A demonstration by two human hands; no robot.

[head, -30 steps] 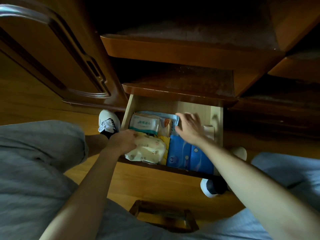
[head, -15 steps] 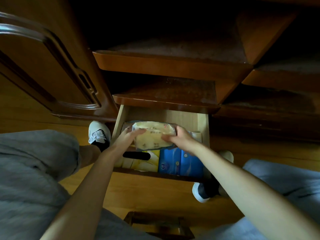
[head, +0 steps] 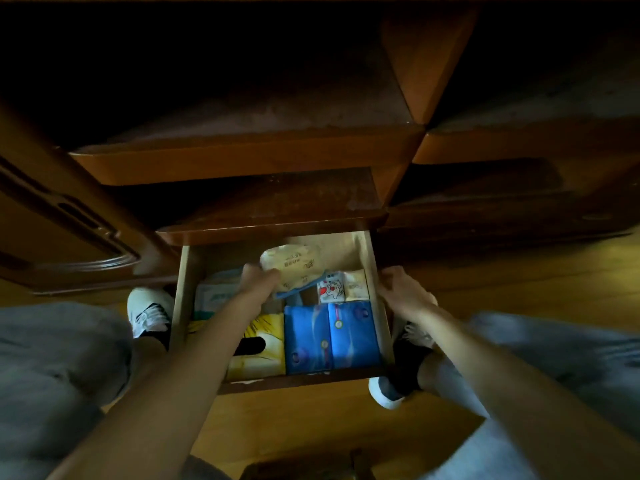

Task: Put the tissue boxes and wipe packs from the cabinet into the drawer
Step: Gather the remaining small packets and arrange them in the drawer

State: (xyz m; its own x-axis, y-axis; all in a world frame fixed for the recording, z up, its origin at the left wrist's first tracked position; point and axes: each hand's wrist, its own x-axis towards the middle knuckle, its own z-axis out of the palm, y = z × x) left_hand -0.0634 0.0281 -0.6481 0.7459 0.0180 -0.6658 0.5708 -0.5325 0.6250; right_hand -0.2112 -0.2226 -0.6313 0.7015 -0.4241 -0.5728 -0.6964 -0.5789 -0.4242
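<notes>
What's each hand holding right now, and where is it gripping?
The left hand grips the pale cream soft wipe pack by its left end. The right hand rests on the wooden drawer's right wall, holding no pack.

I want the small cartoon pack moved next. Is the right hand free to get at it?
Probably yes. The right hand rests on the drawer's right wall, holding nothing, and the cartoon pack lies just inside it, its top uncovered. The left hand holds the cream wipe pack further left.

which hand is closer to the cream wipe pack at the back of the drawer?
Left. The left hand grips the cream wipe pack's near-left edge. The right hand is apart from it, at the drawer's right wall.
</notes>
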